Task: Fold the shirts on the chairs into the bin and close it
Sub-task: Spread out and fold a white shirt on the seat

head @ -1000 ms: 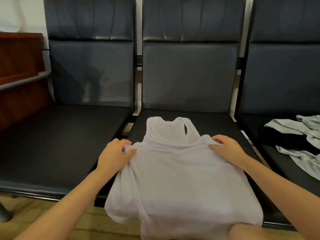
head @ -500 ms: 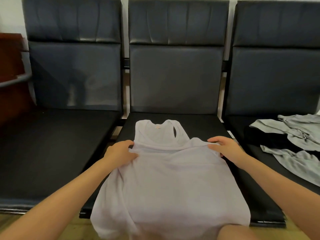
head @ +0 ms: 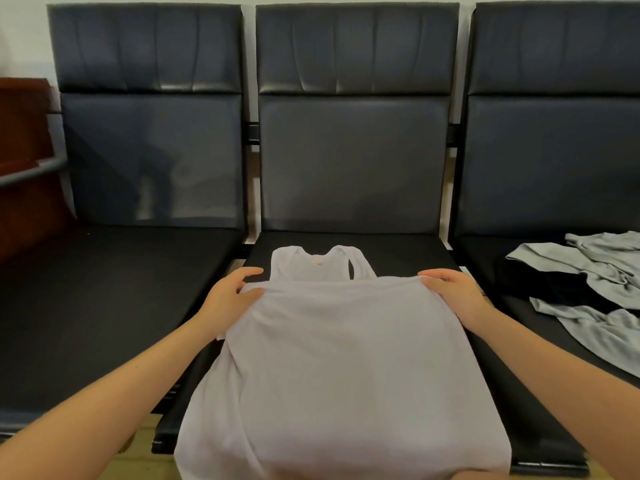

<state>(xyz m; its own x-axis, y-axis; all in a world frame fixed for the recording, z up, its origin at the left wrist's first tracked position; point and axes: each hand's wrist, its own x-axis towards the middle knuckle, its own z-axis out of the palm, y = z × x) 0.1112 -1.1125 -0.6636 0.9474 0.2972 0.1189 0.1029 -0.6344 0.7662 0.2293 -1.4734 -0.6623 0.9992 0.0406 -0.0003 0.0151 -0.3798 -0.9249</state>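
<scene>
A white tank top point(head: 343, 358) lies on the middle chair's seat point(head: 398, 251), its lower part doubled up over the body, its neck and straps showing beyond the fold. My left hand point(head: 230, 294) pinches the left corner of the raised edge. My right hand point(head: 450, 289) pinches the right corner. The near part of the tank top hangs over the seat's front edge. No bin is in view.
Three dark padded chairs stand in a row against a pale wall. Grey shirts point(head: 595, 292) and a black garment point(head: 540, 282) lie spread on the right chair. The left chair's seat point(head: 97, 299) is bare. A wooden cabinet point(head: 24, 161) with a grey rail stands at the far left.
My hands have drawn the folded edge a little further apart and flatter. The camera has turned slightly left and up, so the chairs sit more to the right in view.
</scene>
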